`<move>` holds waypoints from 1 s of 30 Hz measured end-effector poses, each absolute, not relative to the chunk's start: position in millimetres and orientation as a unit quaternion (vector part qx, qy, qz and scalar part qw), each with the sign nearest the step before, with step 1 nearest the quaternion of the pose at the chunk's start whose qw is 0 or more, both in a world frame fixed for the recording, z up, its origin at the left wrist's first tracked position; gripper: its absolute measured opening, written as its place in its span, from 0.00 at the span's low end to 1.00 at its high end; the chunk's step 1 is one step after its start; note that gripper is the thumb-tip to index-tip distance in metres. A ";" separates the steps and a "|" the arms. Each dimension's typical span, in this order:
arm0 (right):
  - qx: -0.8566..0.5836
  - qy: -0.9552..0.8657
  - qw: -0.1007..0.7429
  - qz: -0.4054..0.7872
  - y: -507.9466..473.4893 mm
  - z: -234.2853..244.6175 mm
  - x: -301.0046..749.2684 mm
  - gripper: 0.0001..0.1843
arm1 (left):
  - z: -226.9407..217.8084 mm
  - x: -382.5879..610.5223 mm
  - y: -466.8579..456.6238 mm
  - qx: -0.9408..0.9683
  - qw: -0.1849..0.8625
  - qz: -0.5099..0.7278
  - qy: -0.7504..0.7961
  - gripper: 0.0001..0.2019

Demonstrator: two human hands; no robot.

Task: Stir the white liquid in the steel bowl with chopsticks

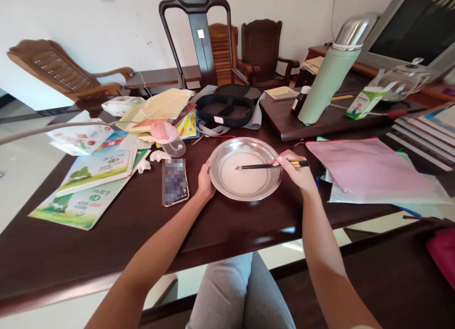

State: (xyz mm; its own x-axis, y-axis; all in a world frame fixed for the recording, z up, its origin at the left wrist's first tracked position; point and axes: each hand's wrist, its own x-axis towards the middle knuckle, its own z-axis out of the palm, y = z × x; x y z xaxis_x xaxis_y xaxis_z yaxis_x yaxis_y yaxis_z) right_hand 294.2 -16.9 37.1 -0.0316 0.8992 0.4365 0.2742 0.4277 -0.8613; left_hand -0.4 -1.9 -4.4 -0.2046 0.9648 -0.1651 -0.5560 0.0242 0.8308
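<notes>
A round stainless steel bowl (pixel 246 195) sits on the dark wooden table in front of me. It holds a pale, off-white substance (pixel 245 177) spread over its bottom; whether this is liquid or powder I cannot tell. My left hand (pixel 206 181) grips the bowl's left rim, its fingers partly hidden behind the wall. In my right hand (pixel 294 167) is a pair of black chopsticks (pixel 258 166) with gold-coloured ends. They reach leftward across the bowl, their tips over or in the pale substance near its middle.
Left of the bowl lie a phone (pixel 175 182), a clear cup with a pink lid (pixel 173 141), crumpled tissues and booklets (pixel 88 191). A black case (pixel 225 110) is behind. To the right are a pink zip pouch (pixel 366 168), a green thermos (pixel 329 80) and a glass teapot (pixel 401 82).
</notes>
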 end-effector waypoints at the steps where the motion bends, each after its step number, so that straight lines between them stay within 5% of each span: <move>1: -0.458 -0.640 0.550 0.279 -16.3 36.7 296.5 0.34 | -4.3 -0.2 -1.9 0.245 0.580 0.654 0.419 0.13; 5: -0.453 -0.602 0.591 0.290 -17.9 37.3 303.0 0.37 | -3.8 0.4 -1.7 0.240 0.578 0.654 0.425 0.13; 11: -0.424 -0.672 0.511 0.327 -17.4 36.7 293.6 0.32 | -3.0 0.2 -2.0 0.242 0.583 0.655 0.416 0.11; 17: -0.464 -0.590 0.602 0.271 -16.0 35.8 304.8 0.36 | -1.9 0.8 -2.4 0.235 0.584 0.653 0.422 0.12; 24: -0.420 -0.673 0.509 0.334 -18.8 38.0 292.4 0.32 | -1.9 -0.4 -2.6 0.237 0.588 0.651 0.418 0.12; 30: -0.462 -0.600 0.601 0.258 -15.3 34.0 304.0 0.35 | -2.9 -1.6 -2.3 0.241 0.591 0.651 0.411 0.14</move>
